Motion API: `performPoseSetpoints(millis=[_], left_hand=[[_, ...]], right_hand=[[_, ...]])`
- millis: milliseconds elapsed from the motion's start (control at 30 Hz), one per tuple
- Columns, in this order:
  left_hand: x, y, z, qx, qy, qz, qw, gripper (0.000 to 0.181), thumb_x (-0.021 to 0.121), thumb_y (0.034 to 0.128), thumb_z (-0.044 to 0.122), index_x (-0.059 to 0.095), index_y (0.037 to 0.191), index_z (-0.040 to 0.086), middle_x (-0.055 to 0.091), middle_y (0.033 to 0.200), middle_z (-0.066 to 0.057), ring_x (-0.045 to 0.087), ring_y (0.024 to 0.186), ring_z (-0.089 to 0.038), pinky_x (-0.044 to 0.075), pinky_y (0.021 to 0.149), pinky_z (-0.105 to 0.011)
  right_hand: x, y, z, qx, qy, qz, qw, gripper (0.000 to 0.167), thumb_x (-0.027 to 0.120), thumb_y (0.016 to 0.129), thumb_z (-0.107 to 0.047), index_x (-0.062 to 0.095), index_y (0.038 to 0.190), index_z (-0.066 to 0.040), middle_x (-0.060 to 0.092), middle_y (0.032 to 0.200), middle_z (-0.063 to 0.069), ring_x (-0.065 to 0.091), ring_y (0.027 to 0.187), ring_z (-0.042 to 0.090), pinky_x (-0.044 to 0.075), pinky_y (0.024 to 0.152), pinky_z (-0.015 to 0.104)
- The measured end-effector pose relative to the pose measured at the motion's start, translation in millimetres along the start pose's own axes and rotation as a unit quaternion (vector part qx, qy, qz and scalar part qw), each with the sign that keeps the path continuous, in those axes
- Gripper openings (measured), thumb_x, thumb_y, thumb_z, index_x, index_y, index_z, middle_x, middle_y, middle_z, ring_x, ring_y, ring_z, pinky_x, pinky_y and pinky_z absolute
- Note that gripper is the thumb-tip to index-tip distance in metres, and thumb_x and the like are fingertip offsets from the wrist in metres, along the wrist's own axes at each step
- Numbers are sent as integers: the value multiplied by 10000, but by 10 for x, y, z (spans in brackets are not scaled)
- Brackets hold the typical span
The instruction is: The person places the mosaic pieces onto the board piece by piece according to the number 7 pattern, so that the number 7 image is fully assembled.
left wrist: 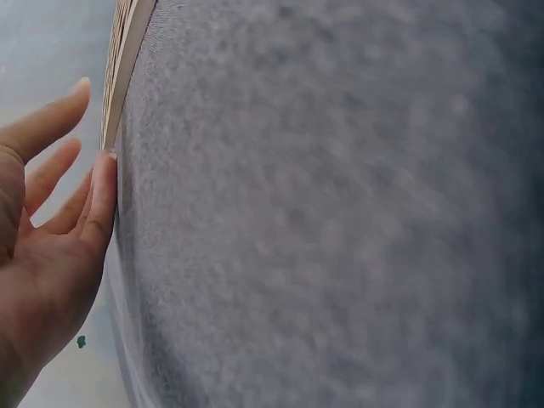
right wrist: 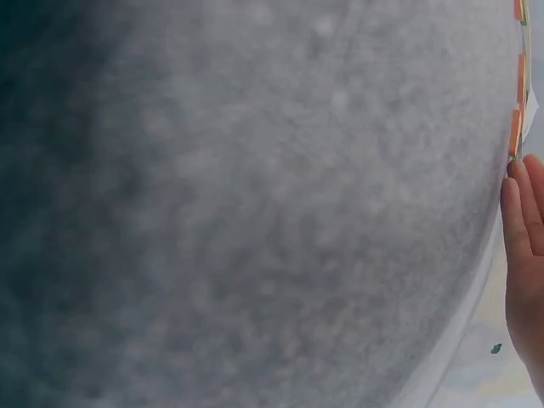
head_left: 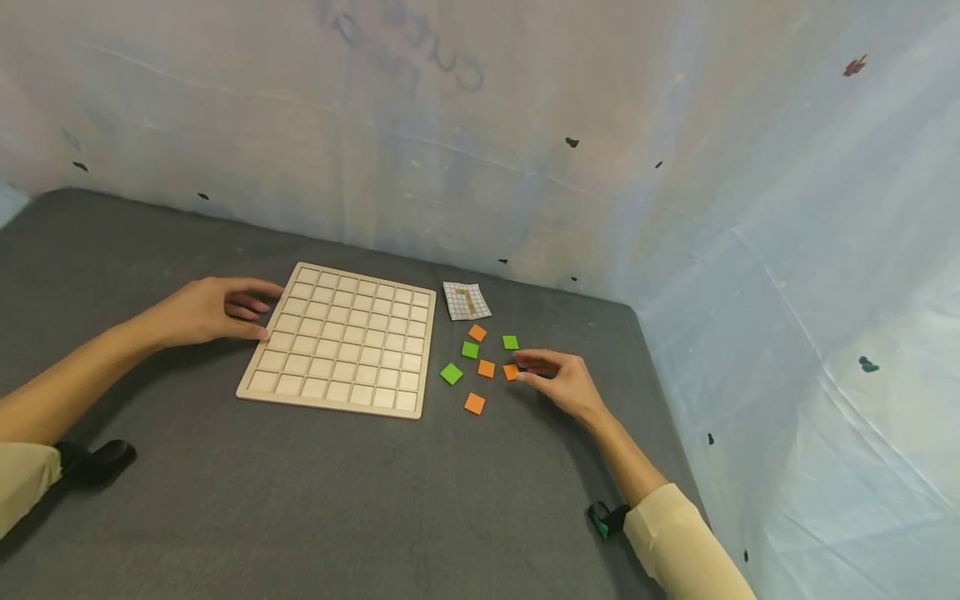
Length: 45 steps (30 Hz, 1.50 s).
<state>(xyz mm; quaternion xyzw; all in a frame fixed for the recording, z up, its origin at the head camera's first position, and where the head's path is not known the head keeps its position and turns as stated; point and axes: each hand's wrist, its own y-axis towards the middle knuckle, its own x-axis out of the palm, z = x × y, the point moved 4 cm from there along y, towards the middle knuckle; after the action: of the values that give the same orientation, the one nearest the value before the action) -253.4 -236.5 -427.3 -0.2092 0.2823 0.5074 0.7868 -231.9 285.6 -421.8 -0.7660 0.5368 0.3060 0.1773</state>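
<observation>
A light wooden grid board (head_left: 337, 341) lies on the dark grey table. My left hand (head_left: 206, 312) is at its left edge, fingers relaxed, a fingertip touching the rim; the left wrist view shows that hand (left wrist: 59, 221) beside the board's side (left wrist: 129, 64). To the right of the board lie several orange and green square tiles. My right hand (head_left: 558, 382) has its fingertips at the rightmost orange tile (head_left: 511, 372); whether they pinch it I cannot tell. In the right wrist view the hand (right wrist: 527, 229) has fairly straight fingers just below an orange tile (right wrist: 515, 133).
A small printed card (head_left: 466, 301) with a coloured pattern on a grid lies behind the tiles. A green tile (head_left: 511, 342) is just behind my right fingertips, and another green tile (head_left: 451, 373) lies near the board. Pale cloth hangs behind and to the right of the table.
</observation>
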Motion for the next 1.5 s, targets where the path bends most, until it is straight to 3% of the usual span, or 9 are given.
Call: performPoseSetpoints(millis=[167,233,500,700,900,1333,1500], left_hand=[[5,23,-10,2,-282,-214,9994,738,810,853,260,471,1462,19,596,1291,-248,637,971,12,562,749,-264],[5,21,0,59,-259,-226,9994,711,805,858,251,488,1453,24,584,1313,-242,610,978,53,556,753,-256],[31,15,35,68,-104,-222,9997,648,811,851,258,555,1408,47,571,1322,-208,628,1108,-213,547,774,-243],[27,25,35,-83,78,-81,9999,569,844,811,302,651,1310,109,561,1293,-129,614,1025,-81,543,771,-237],[50,76,46,-80,416,-86,9991,576,842,807,356,647,1290,110,606,1229,-121,618,1034,-220,531,751,-269],[67,82,21,-109,161,-254,9995,565,806,855,303,603,1318,51,576,1277,-164,591,1101,-295,531,751,-256],[67,92,-8,-134,37,-260,9996,524,794,870,272,616,1318,66,594,1280,-141,597,1043,-146,525,746,-251]], right_hand=[[31,50,8,-99,-81,-387,9992,371,763,893,-152,699,1257,-131,680,1227,15,648,1102,177,535,919,312],[35,65,7,-201,-109,-504,9985,377,759,889,-104,695,1260,-112,664,1247,27,630,1127,185,526,938,329],[49,108,61,-400,-78,-542,9977,388,750,883,-35,668,1261,-22,639,1257,151,592,1127,330,479,956,522],[71,131,39,-270,-384,-324,9984,324,769,879,-114,713,1198,-110,676,1169,52,616,1047,224,514,908,425],[84,146,61,-122,-701,-137,9974,266,788,867,-163,746,1129,-177,684,1080,-28,611,952,145,528,824,338],[81,231,-54,-193,-245,-1,9995,240,775,877,-123,750,1116,-128,678,1056,6,645,882,157,559,693,274],[70,347,-201,-268,-93,109,9995,253,768,880,-95,741,1131,-99,678,1069,32,664,916,178,577,733,279]])
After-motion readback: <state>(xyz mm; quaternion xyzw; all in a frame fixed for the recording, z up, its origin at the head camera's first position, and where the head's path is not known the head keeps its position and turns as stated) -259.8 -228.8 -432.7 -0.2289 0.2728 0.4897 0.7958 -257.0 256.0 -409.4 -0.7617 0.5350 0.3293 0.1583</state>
